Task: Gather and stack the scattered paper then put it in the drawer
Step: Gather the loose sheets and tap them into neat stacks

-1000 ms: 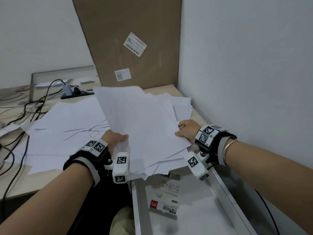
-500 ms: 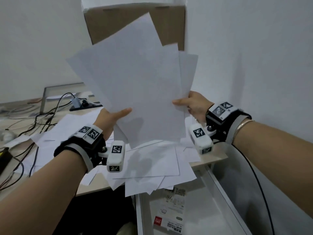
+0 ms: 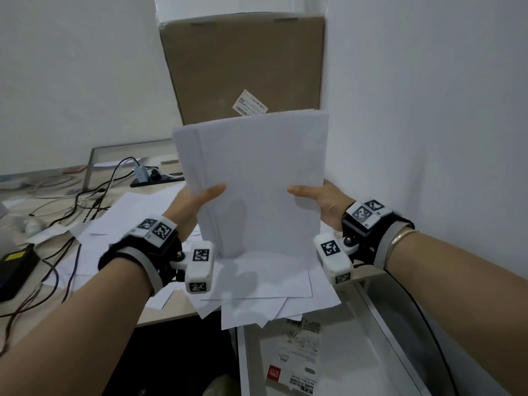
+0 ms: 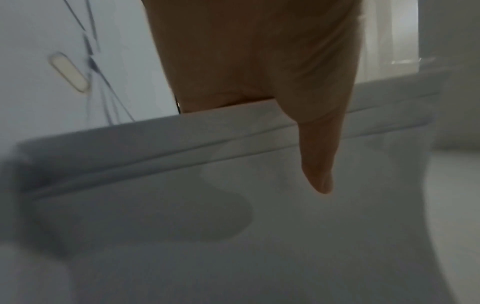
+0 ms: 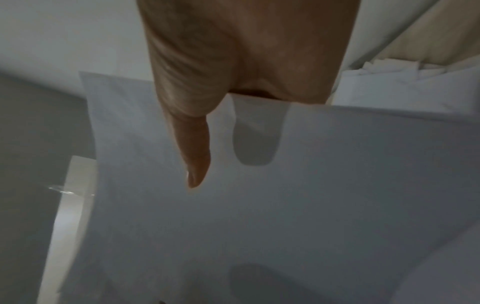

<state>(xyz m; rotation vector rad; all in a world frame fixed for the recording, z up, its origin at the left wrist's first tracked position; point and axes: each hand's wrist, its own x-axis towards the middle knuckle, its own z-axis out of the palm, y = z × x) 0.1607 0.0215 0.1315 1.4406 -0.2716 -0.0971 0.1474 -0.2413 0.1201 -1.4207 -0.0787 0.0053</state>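
Left of the paper stack (image 3: 251,181): cables (image 3: 71,201) and a black power adapter (image 3: 17,264) lie on the desk (image 3: 160,312), with loose sheets (image 3: 125,221) spread beside them, not yet gathered.

My left hand (image 3: 191,204) pinches the stack's left edge, thumb across the front face and fingers hidden behind; the left wrist view shows the thumb (image 4: 317,156) pressed over several stepped sheet edges.

Centre: I hold the stack upright, its lower edge on the sheets lying at the desk's near edge. Half a second ago these sheets fanned out at different angles and stood higher; now their edges run nearly flush, with only a slight stagger on the left. I judge the squaring step almost complete for this batch.

My right hand (image 3: 323,201) pinches the stack's right edge in the same way, thumb (image 5: 194,148) in front.

Below the stack, to the right: the open drawer (image 3: 243,367), holding a sticker packet (image 3: 297,361). More sheets (image 3: 271,307) overhang its back end.

Behind the stack: a cardboard box (image 3: 243,70) stands against the wall.
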